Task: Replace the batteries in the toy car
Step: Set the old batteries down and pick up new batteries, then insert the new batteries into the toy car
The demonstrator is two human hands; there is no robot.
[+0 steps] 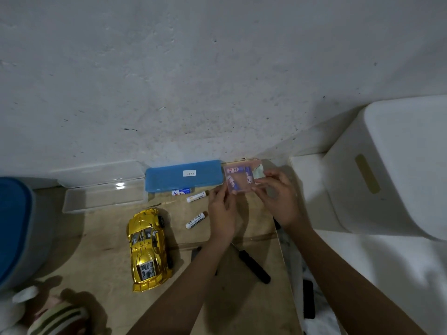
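A pale wooden bench (225, 298) butts against a rough grey wall (193, 68). At its right a large white plastic storage box with a slot handle (391, 170) stands on a white surface. At the far left a grey bin with a blue lid (14, 228) shows only in part. Along the wall lie an open clear plastic case (104, 189) and, to its right, a closed blue rectangular plastic case with a small white label (183, 175).

The shiny gold toy car (148, 250) rests on its wheels left of centre, its long axis running roughly from the near edge toward the wall and leaning slightly right at the far end; which end is the nose I cannot tell for sure.

Both forearms reach in from the lower right. The left hand (222, 213) and right hand (278, 199) meet above the bench near the wall, fingers pinching opposite sides of a small clear square battery pack (238, 178) with blue-labelled cells inside, held up just right of the blue case.

A black-handled tool (254, 265) lies diagonally under the forearms. Three loose batteries lie between the car and the blue case: a white one (196, 220) and another white one (196, 197), both angled up to the right, and a blue-and-white one (181, 191) just beside the case.
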